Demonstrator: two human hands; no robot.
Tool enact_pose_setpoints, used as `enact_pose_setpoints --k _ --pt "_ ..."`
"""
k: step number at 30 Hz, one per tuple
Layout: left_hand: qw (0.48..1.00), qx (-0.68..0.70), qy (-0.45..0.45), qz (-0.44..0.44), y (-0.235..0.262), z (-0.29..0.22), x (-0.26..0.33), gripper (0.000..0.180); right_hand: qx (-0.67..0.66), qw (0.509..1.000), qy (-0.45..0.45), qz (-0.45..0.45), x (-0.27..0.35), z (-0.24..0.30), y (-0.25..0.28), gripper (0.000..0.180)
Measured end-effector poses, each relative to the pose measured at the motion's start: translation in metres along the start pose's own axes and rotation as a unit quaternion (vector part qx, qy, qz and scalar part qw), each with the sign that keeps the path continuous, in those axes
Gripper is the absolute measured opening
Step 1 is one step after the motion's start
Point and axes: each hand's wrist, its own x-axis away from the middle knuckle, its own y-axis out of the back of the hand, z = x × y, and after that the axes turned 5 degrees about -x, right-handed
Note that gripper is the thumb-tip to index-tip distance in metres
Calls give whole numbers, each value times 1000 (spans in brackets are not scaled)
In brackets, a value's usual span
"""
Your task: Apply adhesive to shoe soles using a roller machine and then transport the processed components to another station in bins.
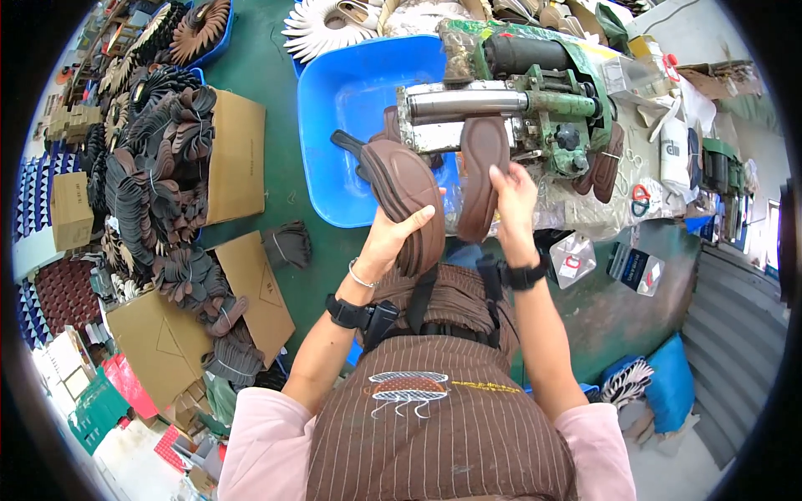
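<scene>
My left hand [390, 236] is wrapped round a stack of brown insoles [405, 188], thumb on top. In my right hand [516, 199] a single brown insole [482, 179] is pinched along its right edge. The far end of that insole is at the metal front of a green roller machine [551, 104], just below the shiny roller [468, 104]. Whether it reaches between the rollers I cannot tell. Beyond the stack, darker insoles [347, 142] stick out over a blue tub [322, 188].
The machine stands on a plastic-covered table [551, 204]. Red-handled scissors [641, 200], a white bottle [674, 154] and a tied insole bundle [603, 167] lie to its right. Cardboard boxes [238, 154] and heaped insoles [159, 154] fill the left. A dark bundle [288, 245] lies on the green floor.
</scene>
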Motion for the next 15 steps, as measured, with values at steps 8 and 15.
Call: enact_pose_setpoints --k 8,15 --pt "998 -40 -22 -43 -3 5 -2 45 38 989 -51 136 66 4 -41 14" --pt "994 27 -9 -106 -5 3 -2 37 35 999 2 2 2 -6 1 13"
